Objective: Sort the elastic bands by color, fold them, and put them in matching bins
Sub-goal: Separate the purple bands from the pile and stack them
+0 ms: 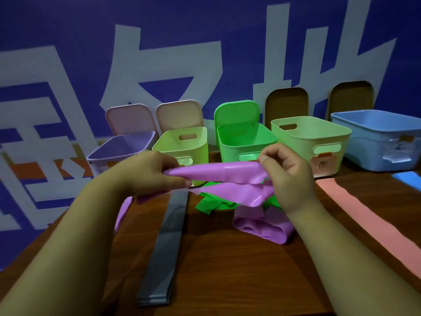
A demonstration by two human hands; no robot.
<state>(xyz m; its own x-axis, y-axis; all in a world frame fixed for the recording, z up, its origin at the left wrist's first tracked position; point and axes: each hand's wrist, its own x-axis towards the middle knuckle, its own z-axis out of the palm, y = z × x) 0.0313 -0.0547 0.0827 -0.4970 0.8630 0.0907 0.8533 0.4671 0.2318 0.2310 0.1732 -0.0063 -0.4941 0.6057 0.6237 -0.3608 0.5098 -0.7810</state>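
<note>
A purple elastic band (216,173) is stretched in the air between both hands, above the wooden table. My left hand (148,172) pinches its left end and my right hand (287,174) pinches its right end; a lower fold hangs under them. More purple band (262,228) lies bunched on the table below my right hand. A green band (209,205) lies crumpled behind it. A grey band (166,245) lies flat and long on the left, a pink band (364,215) on the right. A purple bin (109,151) stands at the back left.
Along the blue wall stand two pale green bins (198,142) (330,133), a bright green bin (227,149) and a blue bin (376,147), with lids leaning behind them. A blue band's corner (407,179) shows at the far right. The table edge (57,226) runs along the left.
</note>
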